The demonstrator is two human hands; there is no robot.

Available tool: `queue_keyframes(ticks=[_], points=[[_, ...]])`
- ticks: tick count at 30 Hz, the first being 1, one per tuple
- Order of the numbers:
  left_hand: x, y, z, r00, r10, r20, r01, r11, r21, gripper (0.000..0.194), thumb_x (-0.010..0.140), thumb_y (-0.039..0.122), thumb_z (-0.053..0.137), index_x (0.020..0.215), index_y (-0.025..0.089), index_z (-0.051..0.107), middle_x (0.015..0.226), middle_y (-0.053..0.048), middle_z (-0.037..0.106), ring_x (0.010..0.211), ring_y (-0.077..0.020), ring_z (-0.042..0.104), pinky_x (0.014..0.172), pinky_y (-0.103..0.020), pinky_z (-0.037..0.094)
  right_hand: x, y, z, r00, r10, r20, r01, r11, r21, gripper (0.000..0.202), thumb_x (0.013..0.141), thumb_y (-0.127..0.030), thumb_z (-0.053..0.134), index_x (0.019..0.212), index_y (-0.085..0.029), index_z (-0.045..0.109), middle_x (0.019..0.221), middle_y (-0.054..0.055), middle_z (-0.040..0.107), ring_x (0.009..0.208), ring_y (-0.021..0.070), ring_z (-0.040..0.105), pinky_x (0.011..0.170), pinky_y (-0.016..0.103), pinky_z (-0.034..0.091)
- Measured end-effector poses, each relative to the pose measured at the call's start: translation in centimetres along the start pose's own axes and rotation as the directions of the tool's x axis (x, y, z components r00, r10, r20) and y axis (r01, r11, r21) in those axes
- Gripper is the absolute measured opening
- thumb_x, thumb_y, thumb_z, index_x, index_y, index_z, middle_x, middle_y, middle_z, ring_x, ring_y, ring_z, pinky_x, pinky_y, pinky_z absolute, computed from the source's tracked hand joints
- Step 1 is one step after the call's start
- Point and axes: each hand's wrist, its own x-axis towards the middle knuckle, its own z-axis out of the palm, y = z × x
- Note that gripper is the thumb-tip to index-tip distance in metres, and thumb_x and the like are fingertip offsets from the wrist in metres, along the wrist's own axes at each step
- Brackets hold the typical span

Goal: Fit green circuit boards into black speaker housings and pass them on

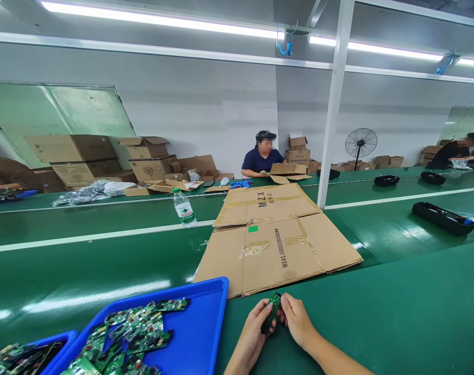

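Observation:
A small green circuit board point(274, 306) is held up in front of me, over the green table. My left hand point(256, 324) is closed around its lower part, thumb across its face. At the board's upper right end, the fingertips of my right hand point(296, 319) pinch its edge; whether a smaller part is between them is too small to tell. To the left stands a blue tray point(197, 333) holding several loose circuit boards point(143, 328) in a pile.
A second blue tray point(67, 341) with boards sits at the lower left. Flattened cardboard point(268, 255) lies ahead, a water bottle point(184, 208) beside it. A white post point(335, 104) rises behind. Black cases point(443, 217) rest on the right. A person point(262, 156) sits opposite.

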Motion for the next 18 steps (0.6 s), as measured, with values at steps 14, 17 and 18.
queue_keyframes(ticks=[14, 17, 18], points=[[0.16, -0.17, -0.26, 0.999, 0.008, 0.04, -0.008, 1.0, -0.01, 0.019, 0.07, 0.033, 0.068, 0.073, 0.016, 0.06, 0.065, 0.001, 0.059, 0.054, -0.006, 0.046, 0.051, -0.016, 0.035, -0.01, 0.33, 0.1, 1.0, -0.003, 0.009, 0.003, 1.0, 0.014, 0.047, 0.089, -0.056, 0.025, 0.064, -0.019, 0.04, 0.052, -0.003, 0.045, 0.048, 0.0107, 0.042, 0.049, 0.022, 0.032], [0.19, -0.21, -0.32, 0.999, 0.008, 0.043, -0.008, 1.0, -0.007, 0.019, 0.07, 0.034, 0.068, 0.073, 0.016, 0.06, 0.065, 0.001, 0.059, 0.054, -0.006, 0.046, 0.051, -0.016, 0.034, -0.01, 0.43, 0.11, 1.0, 0.001, 0.01, -0.001, 1.0, 0.018, 0.047, 0.089, -0.056, 0.025, 0.064, -0.019, 0.04, 0.053, -0.003, 0.045, 0.048, 0.0107, 0.043, 0.048, 0.022, 0.033], [0.22, -0.2, -0.32, 0.999, 0.007, 0.041, -0.007, 1.0, -0.006, 0.02, 0.07, 0.034, 0.068, 0.073, 0.016, 0.06, 0.065, 0.001, 0.059, 0.054, -0.0059, 0.046, 0.051, -0.016, 0.034, 0.0, 0.46, 0.12, 1.0, 0.001, 0.01, -0.002, 1.0, 0.019, 0.047, 0.089, -0.056, 0.025, 0.064, -0.019, 0.04, 0.053, -0.003, 0.045, 0.048, 0.0107, 0.043, 0.048, 0.022, 0.033]])
